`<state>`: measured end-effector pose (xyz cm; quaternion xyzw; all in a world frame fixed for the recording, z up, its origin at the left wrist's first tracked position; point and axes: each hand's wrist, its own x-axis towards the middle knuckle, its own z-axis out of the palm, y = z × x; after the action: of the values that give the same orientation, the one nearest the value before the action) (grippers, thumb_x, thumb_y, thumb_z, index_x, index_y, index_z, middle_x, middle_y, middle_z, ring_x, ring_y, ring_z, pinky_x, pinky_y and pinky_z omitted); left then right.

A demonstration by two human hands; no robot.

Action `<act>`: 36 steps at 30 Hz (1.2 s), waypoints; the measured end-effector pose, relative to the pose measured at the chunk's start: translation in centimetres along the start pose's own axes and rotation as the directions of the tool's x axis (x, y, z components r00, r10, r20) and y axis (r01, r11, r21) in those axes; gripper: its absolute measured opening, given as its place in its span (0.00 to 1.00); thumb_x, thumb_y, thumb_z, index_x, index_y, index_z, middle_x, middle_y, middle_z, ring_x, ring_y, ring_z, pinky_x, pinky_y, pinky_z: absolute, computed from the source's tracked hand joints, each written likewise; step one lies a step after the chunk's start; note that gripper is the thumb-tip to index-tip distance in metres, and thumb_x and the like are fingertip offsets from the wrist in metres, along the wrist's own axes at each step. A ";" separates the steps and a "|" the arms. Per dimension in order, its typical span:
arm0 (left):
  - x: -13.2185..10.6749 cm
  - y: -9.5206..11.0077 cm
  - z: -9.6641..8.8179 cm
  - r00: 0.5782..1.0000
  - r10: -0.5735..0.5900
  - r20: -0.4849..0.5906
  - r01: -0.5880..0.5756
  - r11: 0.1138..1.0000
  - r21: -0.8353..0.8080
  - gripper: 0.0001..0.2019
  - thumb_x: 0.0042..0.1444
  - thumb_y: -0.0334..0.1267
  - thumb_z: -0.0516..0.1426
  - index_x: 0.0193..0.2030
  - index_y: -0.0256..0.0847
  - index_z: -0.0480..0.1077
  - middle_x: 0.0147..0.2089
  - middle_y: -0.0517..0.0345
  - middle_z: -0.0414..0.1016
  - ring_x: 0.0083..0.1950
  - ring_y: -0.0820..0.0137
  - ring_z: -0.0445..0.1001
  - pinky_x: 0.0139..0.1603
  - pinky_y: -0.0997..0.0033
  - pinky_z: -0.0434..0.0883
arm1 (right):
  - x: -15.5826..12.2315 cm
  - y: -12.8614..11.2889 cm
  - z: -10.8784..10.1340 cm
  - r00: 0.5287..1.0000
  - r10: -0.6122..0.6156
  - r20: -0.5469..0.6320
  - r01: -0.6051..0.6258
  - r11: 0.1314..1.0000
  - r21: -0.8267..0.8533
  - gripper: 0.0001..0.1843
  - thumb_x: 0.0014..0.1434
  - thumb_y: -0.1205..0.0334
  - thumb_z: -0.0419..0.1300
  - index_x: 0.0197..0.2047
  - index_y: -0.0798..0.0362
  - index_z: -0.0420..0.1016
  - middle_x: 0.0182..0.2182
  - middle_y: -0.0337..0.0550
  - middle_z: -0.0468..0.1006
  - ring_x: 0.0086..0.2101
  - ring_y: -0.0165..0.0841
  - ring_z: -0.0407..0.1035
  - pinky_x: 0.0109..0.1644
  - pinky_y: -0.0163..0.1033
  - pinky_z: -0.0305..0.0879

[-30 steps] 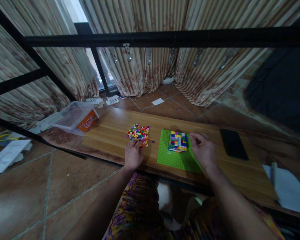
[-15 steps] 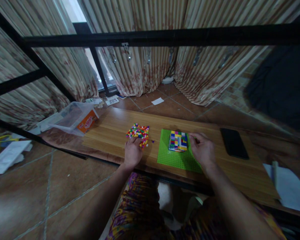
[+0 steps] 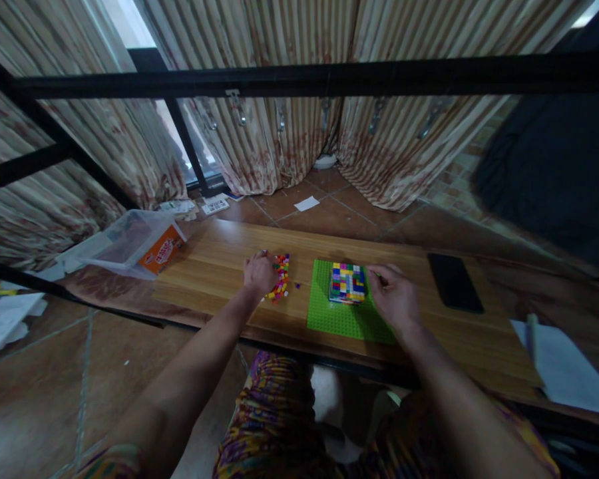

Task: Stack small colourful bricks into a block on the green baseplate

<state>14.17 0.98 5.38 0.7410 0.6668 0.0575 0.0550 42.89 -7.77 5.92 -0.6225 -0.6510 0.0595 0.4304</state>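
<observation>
My left hand (image 3: 259, 271) reaches over the heap of small coloured building bricks (image 3: 281, 274) and covers most of it. Its fingertips point down among the bricks and are hidden from me. On a green studded baseplate (image 3: 324, 320) stands a low square structure of multicoloured bricks (image 3: 348, 282). My right hand (image 3: 395, 296) is beside the structure's right side, over the plate's edge, thumb and fingers pinched together. Whatever may be between those fingertips is too small to make out. One dark purple brick (image 3: 298, 285) lies alone between heap and baseplate.
A black phone (image 3: 455, 282) lies on the wooden table (image 3: 214, 266) at the right. A clear plastic box (image 3: 124, 246) with an orange label stands at the left end. White paper (image 3: 574, 366) is at the far right. A black metal bar (image 3: 299, 81) crosses beyond the table.
My left hand has moved farther forward over the brick heap, now covering its left part. My right hand stays beside the structure, still pinched. The whole view has shifted slightly.
</observation>
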 end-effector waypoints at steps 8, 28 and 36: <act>-0.3 0.6 -0.4 0.998 -0.038 0.044 0.038 0.999 0.012 0.16 0.53 0.33 0.55 0.48 0.46 0.77 0.52 0.51 0.79 0.57 0.60 0.73 0.56 0.62 0.68 | 0.0 -0.1 0.1 1.000 -0.017 0.002 0.017 1.000 0.002 0.16 0.65 0.55 0.53 0.40 0.52 0.81 0.37 0.47 0.81 0.36 0.38 0.75 0.42 0.43 0.71; 0.2 0.5 0.6 1.000 0.015 0.005 -0.015 1.000 0.012 0.14 0.57 0.36 0.54 0.48 0.46 0.76 0.49 0.51 0.80 0.55 0.59 0.74 0.57 0.60 0.65 | 0.0 -0.3 0.2 0.997 -0.061 0.038 0.061 0.998 -0.006 0.16 0.65 0.56 0.52 0.38 0.51 0.80 0.35 0.47 0.80 0.36 0.38 0.75 0.42 0.42 0.70; -0.2 -0.1 0.3 0.999 0.029 -0.025 -0.031 0.993 -0.113 0.14 0.56 0.31 0.54 0.48 0.44 0.75 0.48 0.51 0.81 0.54 0.61 0.75 0.58 0.61 0.67 | 0.1 -0.8 0.1 0.998 -0.042 0.049 0.043 0.999 -0.014 0.16 0.65 0.56 0.52 0.37 0.51 0.80 0.35 0.46 0.80 0.35 0.38 0.75 0.41 0.42 0.69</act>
<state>14.14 0.78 5.07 0.7459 0.6518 0.1047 0.0881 42.24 -7.81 6.33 -0.6100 -0.6747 0.0607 0.4111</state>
